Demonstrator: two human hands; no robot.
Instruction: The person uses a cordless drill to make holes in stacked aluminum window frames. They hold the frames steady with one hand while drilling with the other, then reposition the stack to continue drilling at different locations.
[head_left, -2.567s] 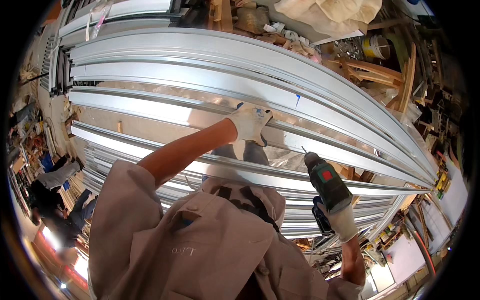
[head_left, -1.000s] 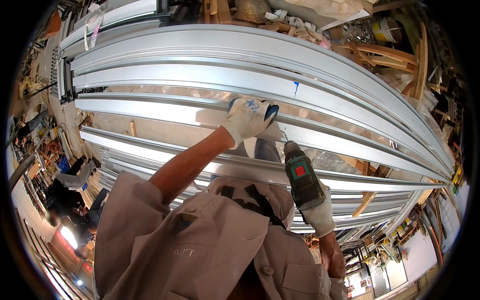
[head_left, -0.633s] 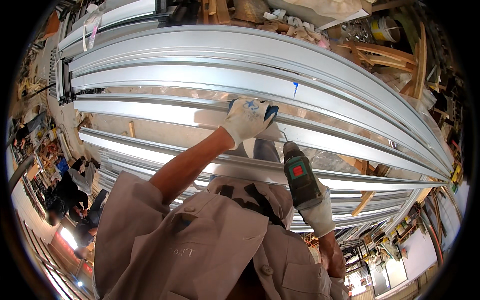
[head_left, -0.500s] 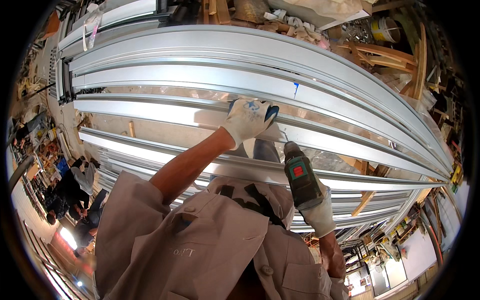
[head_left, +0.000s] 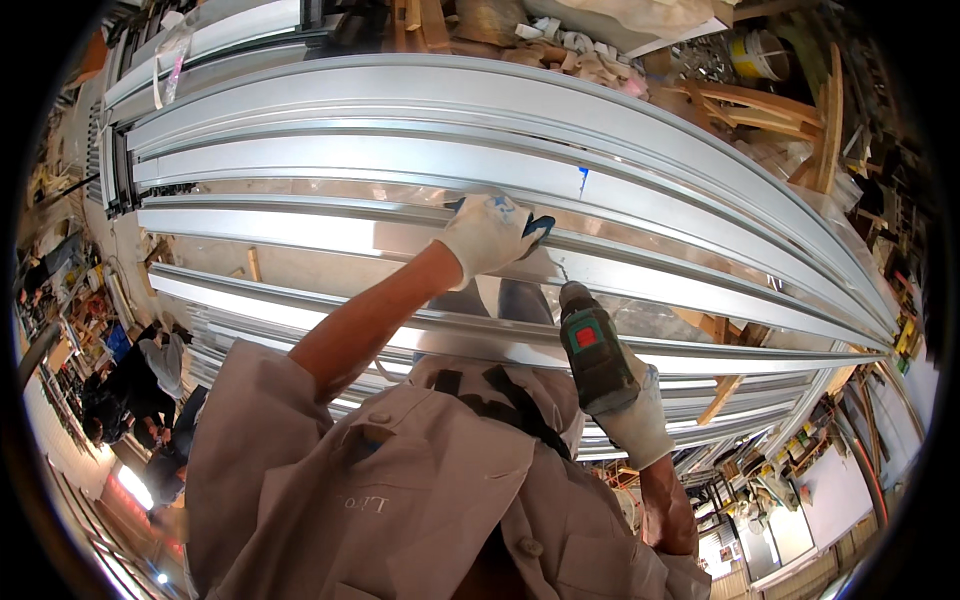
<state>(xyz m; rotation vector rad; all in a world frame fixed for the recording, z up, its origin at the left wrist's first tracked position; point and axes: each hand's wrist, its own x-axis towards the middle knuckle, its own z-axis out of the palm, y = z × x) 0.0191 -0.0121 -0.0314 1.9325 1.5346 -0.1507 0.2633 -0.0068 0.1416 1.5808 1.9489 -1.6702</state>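
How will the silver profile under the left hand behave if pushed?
The silver profile is probably stiff, given its ridged metal form. Its smooth, shiny face may slip under the left hand. Being long, it could pivot.

Pale lettering stands upside down on the shirt; a blue emblem marks the left glove

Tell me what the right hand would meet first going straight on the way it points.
Pushing its black-and-green cordless drill, the right hand would probably meet the long silver metal rail under the left hand; whether the thin drill bit touches it is unclear.
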